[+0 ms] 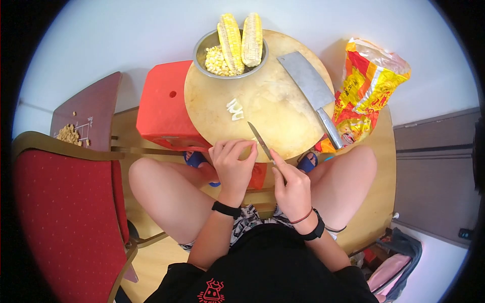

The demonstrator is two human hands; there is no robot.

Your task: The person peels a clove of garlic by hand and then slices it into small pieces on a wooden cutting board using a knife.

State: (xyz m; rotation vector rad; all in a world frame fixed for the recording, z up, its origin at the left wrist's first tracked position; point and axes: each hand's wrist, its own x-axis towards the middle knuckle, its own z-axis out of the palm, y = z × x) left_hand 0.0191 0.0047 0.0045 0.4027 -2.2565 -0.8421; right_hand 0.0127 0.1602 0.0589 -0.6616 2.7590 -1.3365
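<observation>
My right hand (292,188) grips a small knife (261,142) whose blade points up over the near edge of a round wooden cutting board (273,101). Just left of the blade, my left hand (233,162) curls over something small at the board's edge; what it holds is hidden by the fingers. A few pale cut slices (235,109) lie near the middle of the board. At the far edge a metal bowl (201,52) contains loose corn kernels (217,61) and two partly stripped corn cobs (241,40).
A cleaver (311,92) lies on the board's right side. The board rests on a red plastic stool (161,103). A yellow and red snack bag (366,91) stands to the right. A red chair (65,202) and a dark chair with crumbs (83,113) are left.
</observation>
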